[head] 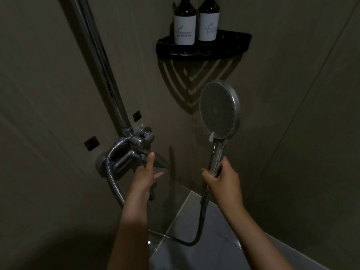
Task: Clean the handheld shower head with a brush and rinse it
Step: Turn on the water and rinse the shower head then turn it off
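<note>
My right hand point(222, 182) grips the handle of the chrome handheld shower head point(219, 110) and holds it upright, its round nozzle face turned toward me. Its metal hose point(200, 221) loops down and back to the wall mixer. My left hand point(145, 173) is closed on the lever of the chrome mixer tap point(134, 147), thumb pointing up along it. No water shows at the nozzles. No brush is in view.
A chrome riser pipe point(103, 61) runs up the wall from the mixer. A black corner shelf point(202, 46) above holds two dark bottles point(185, 22) with white labels. Pale floor tiles point(204, 240) lie below, in dim light.
</note>
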Demonstrator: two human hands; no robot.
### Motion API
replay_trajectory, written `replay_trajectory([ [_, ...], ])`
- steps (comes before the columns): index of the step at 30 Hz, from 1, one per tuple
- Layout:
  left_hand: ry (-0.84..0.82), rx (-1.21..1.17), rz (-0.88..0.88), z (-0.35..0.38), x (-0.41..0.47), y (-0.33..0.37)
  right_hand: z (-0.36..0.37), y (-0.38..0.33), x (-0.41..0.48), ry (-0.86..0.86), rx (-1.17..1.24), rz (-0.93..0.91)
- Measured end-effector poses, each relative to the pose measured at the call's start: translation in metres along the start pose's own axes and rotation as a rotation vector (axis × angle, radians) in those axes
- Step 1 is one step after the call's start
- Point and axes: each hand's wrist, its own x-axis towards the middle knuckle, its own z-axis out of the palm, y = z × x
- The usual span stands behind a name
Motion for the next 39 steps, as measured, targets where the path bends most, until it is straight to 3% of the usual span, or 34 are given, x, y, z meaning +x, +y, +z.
replay_trajectory([
  [39,0.027,-0.048,0.003,0.001,-0.006,0.002,0.021,0.002,-0.001,0.016,-0.098,0.053],
])
